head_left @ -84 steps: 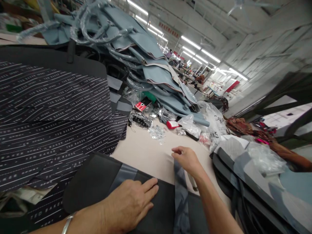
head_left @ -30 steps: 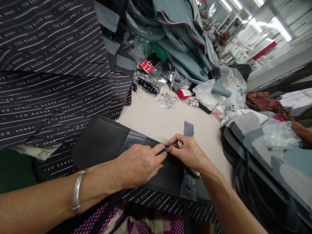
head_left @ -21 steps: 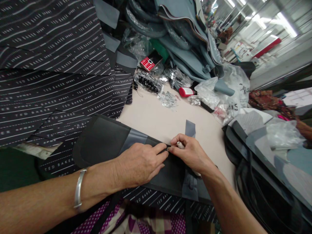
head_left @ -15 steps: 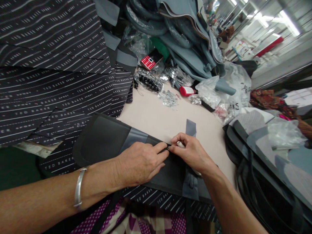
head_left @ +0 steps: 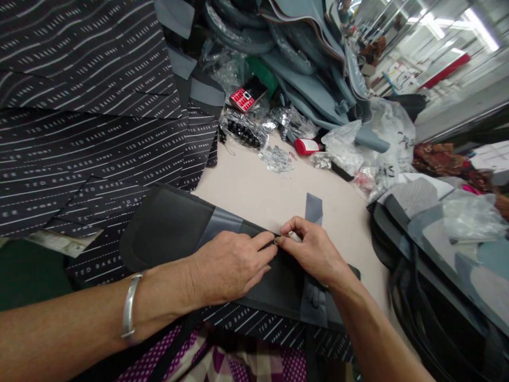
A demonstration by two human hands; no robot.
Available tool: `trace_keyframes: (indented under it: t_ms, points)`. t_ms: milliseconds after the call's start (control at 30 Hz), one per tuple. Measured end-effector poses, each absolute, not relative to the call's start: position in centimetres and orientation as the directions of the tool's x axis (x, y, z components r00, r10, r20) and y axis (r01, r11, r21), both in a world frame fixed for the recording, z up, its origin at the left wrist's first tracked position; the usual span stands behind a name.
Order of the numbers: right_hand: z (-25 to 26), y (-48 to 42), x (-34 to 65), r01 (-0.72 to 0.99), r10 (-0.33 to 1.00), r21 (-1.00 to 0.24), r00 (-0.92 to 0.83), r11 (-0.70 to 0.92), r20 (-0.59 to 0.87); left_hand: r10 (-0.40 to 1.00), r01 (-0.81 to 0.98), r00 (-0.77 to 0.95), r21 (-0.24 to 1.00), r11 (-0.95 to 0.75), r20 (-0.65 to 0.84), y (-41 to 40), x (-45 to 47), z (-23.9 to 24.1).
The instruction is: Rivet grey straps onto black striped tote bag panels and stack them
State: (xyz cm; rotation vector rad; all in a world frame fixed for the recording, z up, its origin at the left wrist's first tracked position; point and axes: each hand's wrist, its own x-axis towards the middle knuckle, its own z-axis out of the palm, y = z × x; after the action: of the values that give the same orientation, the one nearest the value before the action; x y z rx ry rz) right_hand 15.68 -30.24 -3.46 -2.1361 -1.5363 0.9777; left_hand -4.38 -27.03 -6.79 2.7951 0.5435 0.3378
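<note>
A long black bag panel (head_left: 167, 223) with a rounded left end and grey straps across it lies before me, over black lining printed with white lettering. My left hand (head_left: 234, 268) rests on the panel, its fingertips closed at the upper edge. From the right, my right hand (head_left: 312, 246) pinches with thumb and forefinger at the same spot. A tiny shiny metal piece (head_left: 275, 241) shows between both sets of fingertips. Tucked in my right hand is a whitish object (head_left: 294, 236), perhaps a tool handle, mostly hidden. One grey strap (head_left: 314, 208) sticks out past the panel's far edge.
Flat metal washers (head_left: 276, 159) lie loose on the pale board (head_left: 246, 183). Behind are a red-and-black phone (head_left: 248, 94), a red bottle (head_left: 307, 147) and plastic bags (head_left: 345, 140). Patterned lining pieces (head_left: 87, 106) pile up at left, grey bag parts (head_left: 306, 85) behind, black bag pieces (head_left: 417, 254) at right.
The view shifts slightly, so things at the right sit a little further right. Both hands keep the same grip at the panel's edge.
</note>
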Motion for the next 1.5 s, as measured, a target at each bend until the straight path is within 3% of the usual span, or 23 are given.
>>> trace_keyframes:
  t_ms: [300,500,600,700,767,833,967,1133,1500]
  points:
    - [-3.1,-31.2,14.4,0.781,0.944,-0.532,0.243,-0.326,-0.222,0.387,0.321,0.902,0.303,-0.897,0.191,-27.2,-4.5,-7.0]
    - [-3.4,-31.3,14.3,0.844,0.947,-0.439,0.229,-0.309,-0.226,0.389,0.33,0.901,0.281,-0.901,0.19,-27.3,-4.4,-7.0]
    - [-2.6,-31.5,15.0,0.827,0.948,-0.471,0.22,-0.306,-0.23,0.373,0.322,0.906,0.246,-0.914,0.2,-27.3,-4.4,-7.2]
    - [-0.6,-32.5,15.6,0.66,0.947,-0.701,0.312,-0.271,-0.074,0.359,0.313,0.91,0.226,-0.923,0.207,-27.3,-4.3,-7.3]
    - [0.7,-33.5,15.5,0.443,0.891,-0.886,0.445,-0.136,0.085,0.349,0.302,0.914,0.226,-0.926,0.207,-27.3,-4.3,-7.3]
    - [1.1,-34.3,15.0,0.233,0.81,-0.972,0.56,0.044,0.171,0.35,0.303,0.914,0.228,-0.925,0.207,-27.3,-4.3,-7.2]
    - [-0.6,-34.6,13.7,-0.057,0.734,-0.984,0.673,0.169,0.087,0.363,0.316,0.911,0.236,-0.919,0.197,-27.2,-4.2,-6.9]
    - [-2.8,-32.6,14.8,-0.341,0.696,-0.891,0.717,0.301,-0.039,0.364,0.313,0.912,0.253,-0.915,0.188,-27.1,-4.1,-6.7]
    - [-4.7,-31.0,15.7,-0.429,0.754,-0.845,0.655,0.319,-0.048,0.351,0.29,0.91,0.267,-0.919,0.221,-27.1,-4.2,-7.1]
